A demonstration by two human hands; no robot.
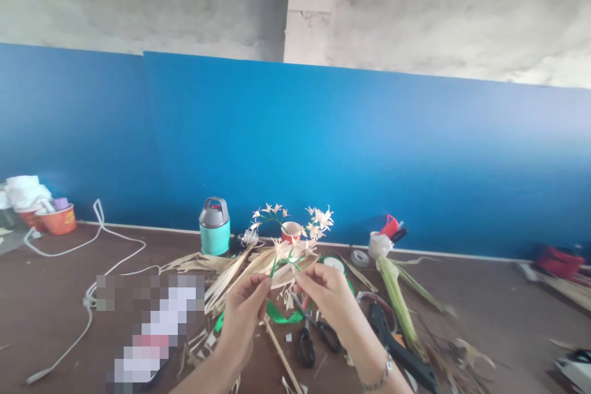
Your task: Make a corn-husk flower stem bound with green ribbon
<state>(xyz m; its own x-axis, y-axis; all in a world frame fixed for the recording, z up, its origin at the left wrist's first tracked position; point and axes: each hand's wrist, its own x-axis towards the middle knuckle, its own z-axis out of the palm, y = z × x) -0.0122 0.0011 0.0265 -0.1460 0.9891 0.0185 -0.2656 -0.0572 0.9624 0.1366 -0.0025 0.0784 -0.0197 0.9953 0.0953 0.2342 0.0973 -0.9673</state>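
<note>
With our left fingers [264,284] we pinch the green stem of a flower sprig [290,258], raised just above them; our right fingers [303,282] grip one of its branches. Scissors [308,316] lie below, between our hands.

A seemingly silver, linked bracelet [385,374] circles the right wrist [369,362].

A brown worktop [41,317] carries spread-out dry husks [235,274], a turquoise flask [215,237], black-handled scissors [306,348], a black glue gun [409,355], a tape roll [360,258] and, at left, a tangled white cable [88,301].
</note>
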